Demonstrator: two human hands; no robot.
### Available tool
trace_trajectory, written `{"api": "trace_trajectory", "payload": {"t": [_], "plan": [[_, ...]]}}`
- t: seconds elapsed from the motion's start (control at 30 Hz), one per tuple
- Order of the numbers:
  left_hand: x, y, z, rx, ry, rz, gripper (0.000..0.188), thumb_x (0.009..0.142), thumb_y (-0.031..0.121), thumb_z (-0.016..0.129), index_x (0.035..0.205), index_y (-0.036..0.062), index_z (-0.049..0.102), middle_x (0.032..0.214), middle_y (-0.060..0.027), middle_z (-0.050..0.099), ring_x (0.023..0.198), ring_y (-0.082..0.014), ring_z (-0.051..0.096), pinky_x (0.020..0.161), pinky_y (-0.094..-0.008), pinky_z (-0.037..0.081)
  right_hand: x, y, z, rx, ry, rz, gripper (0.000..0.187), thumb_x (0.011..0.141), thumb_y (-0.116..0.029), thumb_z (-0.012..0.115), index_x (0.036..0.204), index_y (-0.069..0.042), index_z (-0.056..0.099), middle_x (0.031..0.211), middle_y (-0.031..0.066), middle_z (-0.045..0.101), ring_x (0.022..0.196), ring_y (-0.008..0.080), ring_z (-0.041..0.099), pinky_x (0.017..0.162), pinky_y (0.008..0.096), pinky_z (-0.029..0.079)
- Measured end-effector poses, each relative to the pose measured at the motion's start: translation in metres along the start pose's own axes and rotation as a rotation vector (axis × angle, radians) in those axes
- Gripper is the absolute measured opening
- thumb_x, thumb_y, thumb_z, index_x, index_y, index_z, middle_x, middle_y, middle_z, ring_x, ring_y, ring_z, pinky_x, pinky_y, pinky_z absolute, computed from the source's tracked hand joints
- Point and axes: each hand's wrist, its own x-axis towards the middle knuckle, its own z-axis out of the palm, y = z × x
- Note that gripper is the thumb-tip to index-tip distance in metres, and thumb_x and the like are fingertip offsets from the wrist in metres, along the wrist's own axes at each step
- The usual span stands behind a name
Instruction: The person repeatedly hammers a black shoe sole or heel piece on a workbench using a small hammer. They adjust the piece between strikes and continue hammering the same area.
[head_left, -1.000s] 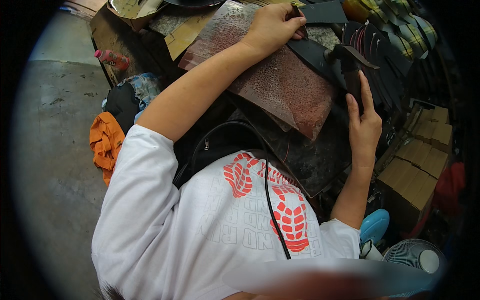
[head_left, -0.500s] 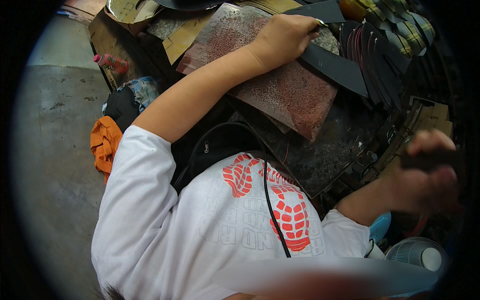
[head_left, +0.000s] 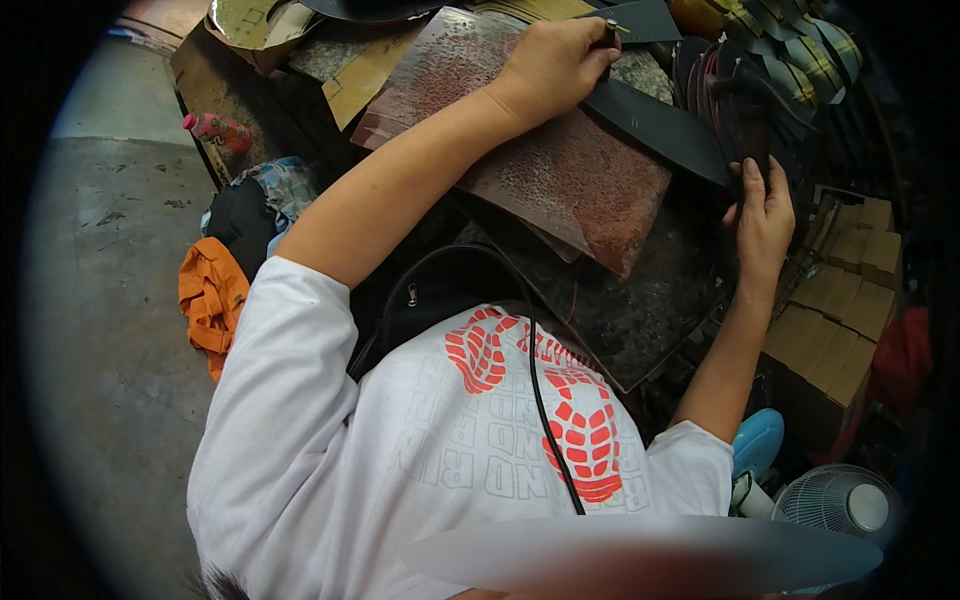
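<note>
My left hand (head_left: 555, 68) is closed over the far part of a worn, pitted reddish board (head_left: 590, 200). It grips a short tool like a punch (head_left: 608, 38), mostly hidden by the fingers; its top end shows. Under and beside that hand a curved black strip (head_left: 660, 135) lies across the board, reaching right. My right hand (head_left: 762, 215) is wrapped round the handle of a dark hammer (head_left: 752, 110), whose head is beyond the fingers, near a fanned stack of black pieces (head_left: 700, 75). The tool's working end is out of sight.
A dark worktable (head_left: 650, 310) lies under the board. Cardboard boxes (head_left: 830, 320) and a fan (head_left: 835, 505) stand at the right. At the left are a pink bottle (head_left: 218, 131) and orange cloth (head_left: 212, 295). Yellow-plaid pieces (head_left: 800, 50) lie far right.
My right hand has come in from the far right with the hammer, to beside the black pieces. My left hand has shifted slightly left and toward the far edge, still gripping the tool.
</note>
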Motion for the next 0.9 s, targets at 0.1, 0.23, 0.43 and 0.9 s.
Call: {"api": "trace_trajectory", "payload": {"t": [0.1,0.23,0.43,0.9], "plan": [[0.003,-0.002,-0.004,-0.024,-0.043,-0.030,0.018,0.089,0.020,0.069,0.094,0.0030,0.069,0.080,-0.0177,0.068,0.076,-0.0367,0.068,0.070,-0.0427,0.054,-0.001,0.006,0.005,-0.090,0.002,0.008,0.047,0.101,-0.037,0.062,0.132,-0.001,0.061,0.083,0.0067,0.066,0.051,0.0075,0.054,0.048,0.0243,0.042],[0.005,-0.003,-0.005,-0.022,-0.056,-0.054,0.018,0.089,0.019,0.070,0.097,0.0026,0.070,0.080,-0.0168,0.070,0.073,-0.0323,0.070,0.068,-0.0398,0.055,-0.006,0.010,0.005,0.069,-0.065,0.037,0.047,0.101,-0.035,0.062,0.130,0.001,0.061,0.077,0.0029,0.061,0.050,0.0073,0.053,0.047,0.0241,0.041],[0.011,-0.004,-0.015,-0.241,-0.200,-0.137,0.011,0.092,0.008,0.064,0.090,-0.0024,0.063,0.072,-0.0123,0.067,0.065,-0.0198,0.066,0.061,-0.0341,0.051,-0.015,-0.010,0.002,0.135,-0.137,0.059,0.044,0.102,-0.031,0.060,0.130,0.004,0.059,0.092,0.0051,0.065,0.053,0.0073,0.052,0.048,0.0225,0.041],[0.014,-0.001,-0.029,-0.669,0.008,-0.474,0.008,0.095,0.006,0.064,0.096,-0.0014,0.065,0.076,-0.0047,0.068,0.073,-0.0126,0.067,0.065,-0.0276,0.055,-0.052,-0.018,0.011,-0.299,-0.223,-0.106,0.046,0.100,-0.031,0.062,0.143,-0.016,0.054,0.104,0.0161,0.072,0.087,0.0290,0.071,0.072,0.0366,0.053]]}}
